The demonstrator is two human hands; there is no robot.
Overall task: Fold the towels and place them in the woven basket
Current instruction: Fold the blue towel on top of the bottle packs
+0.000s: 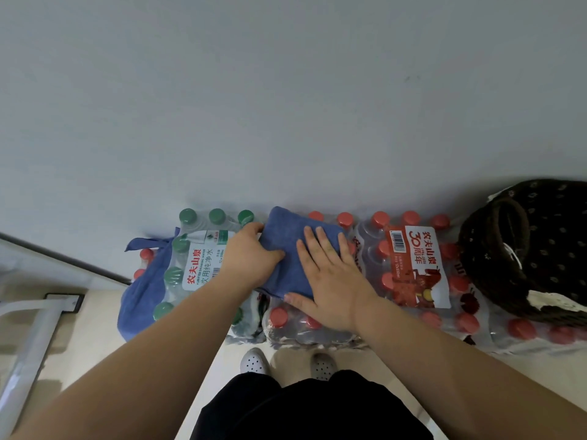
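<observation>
Two grips are on the work, both bare hands. The left grip (pixel 251 255) is clamped on the near-left edge of the folded blue terry towel (pixel 286 230), thumb over the top and fingers curled at its far corner. The right grip (pixel 330 281) lies spread and flat on the towel's upper face, fingers straight, pressing and holding nothing.

The towel sits on the shrink-wrapped pack of red-capped water bottles (pixel 413 265), against the wall, well left of the dark brown woven basket with patterned lining (pixel 486 246).

Assessment: the cloth is light, soft and limp, and will not hold its fold unless supported. The wrapped bottle caps beneath give an uneven, slick bed, so the stack may slide when pressed. Best hold is judged to be both short ends, pinched through all layers, or one palm under and one over, then carried level to the basket.

A second blue towel (pixel 139 300), unfolded, hangs off the left of the green-capped bottle pack (pixel 197 265) toward the floor (pixel 95 312).
</observation>
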